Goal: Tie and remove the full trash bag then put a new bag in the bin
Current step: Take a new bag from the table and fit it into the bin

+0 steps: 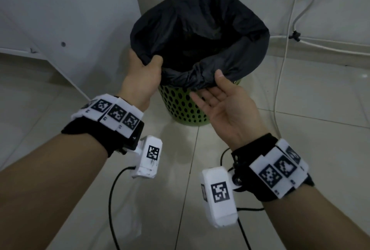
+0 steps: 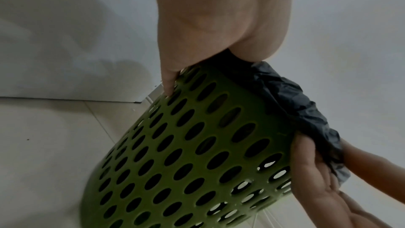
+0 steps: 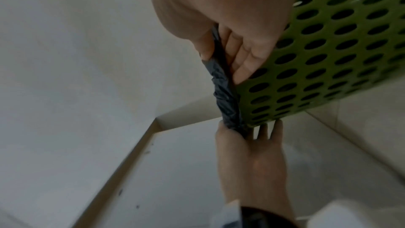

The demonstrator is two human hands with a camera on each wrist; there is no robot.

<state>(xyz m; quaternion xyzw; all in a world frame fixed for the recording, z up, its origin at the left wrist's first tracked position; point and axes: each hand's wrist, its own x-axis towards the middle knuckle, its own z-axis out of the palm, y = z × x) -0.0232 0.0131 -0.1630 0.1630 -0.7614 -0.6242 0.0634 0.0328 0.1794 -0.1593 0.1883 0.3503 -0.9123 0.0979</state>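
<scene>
**Both hands at bag rim, near side of bin**

Seen from the head camera: green perforated bin (image 1: 183, 107) upright on a tiled floor (image 1: 220, 159), in a corner beside a white panel (image 1: 66, 19), cables (image 1: 284, 49) trailing along the wall to the right. Black bag (image 1: 200, 35) lining the bin, mouth wide open, edge folded over the rim and bunched on the near side.

Left hand (image 1: 143, 73) grasping the bunched bag edge at the near-left rim, thumb over the plastic, fingers curled beneath. Right hand (image 1: 224, 97) palm up at the near-right rim, thumb pressed onto the fold, fingers (image 3: 247, 58) lying fairly straight beneath it against the bin wall; from the wrist view, seemingly pinching the plastic between thumb and fingers, though blur leaves that unsure.

Inside of the bag too dark to tell what it holds.

Likely step: working the bag edge at the rim, whether freeing a full bag or seating a fresh one; hard to tell which. If freeing, next move calls for peeling the fold off all round and gathering the mouth for a knot, bin kept steady. If seating, stretching the edge evenly over the far rim.
</scene>
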